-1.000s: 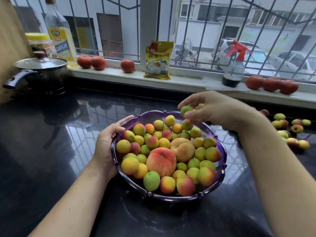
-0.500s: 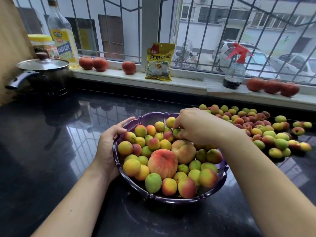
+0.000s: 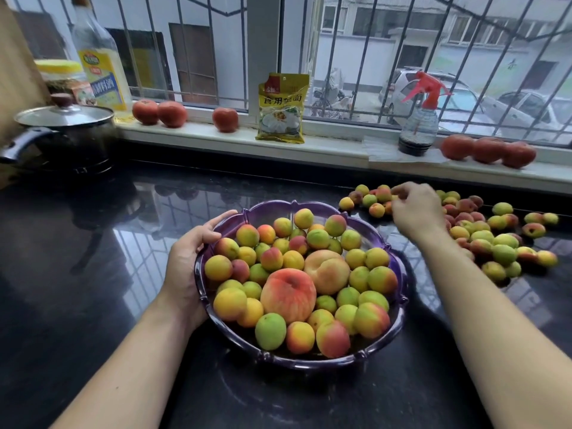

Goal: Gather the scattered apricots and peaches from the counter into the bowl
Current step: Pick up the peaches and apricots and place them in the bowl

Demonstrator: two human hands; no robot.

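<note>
My left hand (image 3: 188, 261) curled on purple bowl (image 3: 399, 292) rim — bowl heaped with apricots, two peaches. My right hand (image 3: 416, 209) over loose apricots (image 3: 495, 239) on black counter (image 3: 77, 274), fingers curled — grasp unclear.

A purple bowl (image 3: 399, 308) sits low in the middle of the frame on a glossy black counter (image 3: 77, 274), heaped with small apricots (image 3: 292, 260) and two big peaches (image 3: 288, 295). The left hand (image 3: 188, 261) grips the bowl's left rim, thumb over the edge. The right hand (image 3: 416, 210) reaches to centre right, fingers curled down among the loose apricots (image 3: 501, 243); what it holds I cannot tell. Tomatoes (image 3: 159, 112), a yellow packet (image 3: 281, 108) and a spray bottle (image 3: 418, 119) line the windowsill; a lidded pot (image 3: 65, 131) stands upper left.
</note>
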